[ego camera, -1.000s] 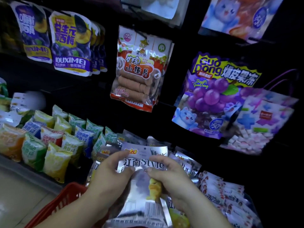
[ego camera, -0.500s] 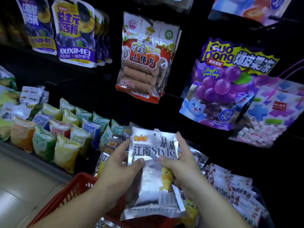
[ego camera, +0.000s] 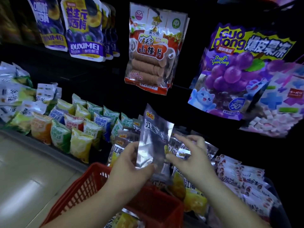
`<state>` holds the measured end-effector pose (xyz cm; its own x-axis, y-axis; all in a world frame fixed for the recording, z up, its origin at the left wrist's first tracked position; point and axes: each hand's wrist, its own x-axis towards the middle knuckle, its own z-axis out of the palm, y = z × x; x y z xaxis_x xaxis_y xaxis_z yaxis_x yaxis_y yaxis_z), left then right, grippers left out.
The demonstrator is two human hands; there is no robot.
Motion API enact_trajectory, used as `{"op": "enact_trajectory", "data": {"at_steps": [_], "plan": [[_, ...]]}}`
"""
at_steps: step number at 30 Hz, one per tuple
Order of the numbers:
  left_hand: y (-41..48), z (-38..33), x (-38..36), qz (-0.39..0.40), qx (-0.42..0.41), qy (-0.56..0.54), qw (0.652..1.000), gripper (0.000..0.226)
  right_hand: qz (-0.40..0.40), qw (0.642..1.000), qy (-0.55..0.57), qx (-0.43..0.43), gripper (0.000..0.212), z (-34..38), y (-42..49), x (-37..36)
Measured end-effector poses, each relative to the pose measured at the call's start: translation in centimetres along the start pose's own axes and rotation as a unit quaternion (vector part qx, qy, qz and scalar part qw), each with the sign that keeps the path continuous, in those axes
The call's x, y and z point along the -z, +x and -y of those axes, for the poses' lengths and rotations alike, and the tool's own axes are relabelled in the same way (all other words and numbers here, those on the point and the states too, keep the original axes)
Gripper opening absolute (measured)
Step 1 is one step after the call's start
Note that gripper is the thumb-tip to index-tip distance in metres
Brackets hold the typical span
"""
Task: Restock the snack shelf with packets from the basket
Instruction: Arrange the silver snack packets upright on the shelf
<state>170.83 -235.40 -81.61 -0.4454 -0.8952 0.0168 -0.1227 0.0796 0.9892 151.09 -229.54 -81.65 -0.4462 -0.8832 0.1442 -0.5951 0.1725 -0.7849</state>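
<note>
The left hand (ego camera: 131, 167) grips one silver foil packet (ego camera: 154, 139) by its lower left edge, thumb across the front and fingers curled behind. The packet is flat, glossy and crinkled. It stands upright and turned partly edge-on, above the far rim of the basket and in front of the lower shelf. The right hand (ego camera: 189, 155) is spread loose, motion-blurred, with its thumb tip at the packet's right edge.

Below both hands sits one red plastic basket (ego camera: 79, 191) with lattice walls, holding more shiny yellow-and-silver packets (ego camera: 125, 219). Just behind the held packet, matching foil packets (ego camera: 123, 140) lie stacked on the shelf. To the left is a row of small puffy pillow packs (ego camera: 79, 129) in green, yellow, orange and blue.

Higher up hang a clear pack of brown disc rolls (ego camera: 148, 51), two purple-and-yellow pouches (ego camera: 83, 30) with others behind them, and one large purple grape bag (ego camera: 230, 71).
</note>
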Motion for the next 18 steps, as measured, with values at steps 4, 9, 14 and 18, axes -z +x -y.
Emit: {"op": "enact_trajectory", "data": {"at_steps": [4,9,14,18], "plan": [[-0.9,0.7,-0.8,0.027,-0.106,0.108,0.988,0.047,0.016,0.965,0.261,-0.035,0.069,1.9,-0.1,-0.3],[-1.2,3.5,-2.4,0.116,-0.231,0.371,0.892,0.068,-0.038,0.940,0.297,-0.162,0.045,1.9,1.8,-0.9],[2.4,5.0,-1.2,0.191,-0.167,0.343,0.904,0.077,-0.119,0.949,0.232,-0.179,0.013,0.5,5.6,-0.9],[6.8,6.5,0.7,0.136,-0.079,0.338,0.928,0.066,-0.074,0.963,0.211,-0.152,0.004,-0.8,8.2,-1.7]]}}
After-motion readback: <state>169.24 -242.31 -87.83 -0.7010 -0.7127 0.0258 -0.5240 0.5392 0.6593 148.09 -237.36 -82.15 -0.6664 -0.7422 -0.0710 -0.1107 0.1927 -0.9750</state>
